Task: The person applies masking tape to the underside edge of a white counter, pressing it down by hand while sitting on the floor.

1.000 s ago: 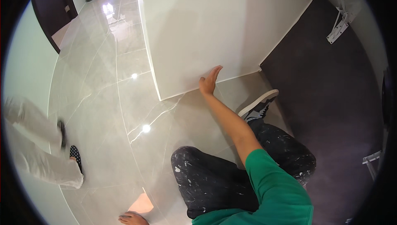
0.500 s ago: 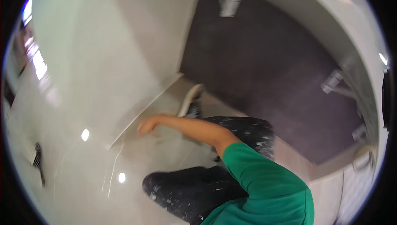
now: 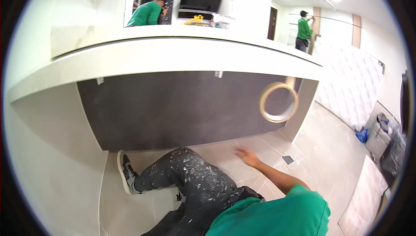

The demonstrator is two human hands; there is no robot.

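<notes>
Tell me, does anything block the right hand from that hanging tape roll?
Nothing visible stands between the right hand and the tape roll hanging below the white counter, though this single view cannot settle depth.

Head view: I see the right hand point(image 3: 247, 155), blurred, outstretched over the floor tiles point(image 3: 327, 153); tape roll point(image 3: 263, 103) hangs below white counter point(image 3: 173, 56); two green-shirted people point(image 3: 146, 14) beyond.

Right hand point(image 3: 247, 155): fingers blurred | first co-worker point(image 3: 145, 14), beyond counter's point(image 3: 195, 54) far edge, left: lower body hidden | second co-worker point(image 3: 304, 30), near right end: feet hidden
</notes>
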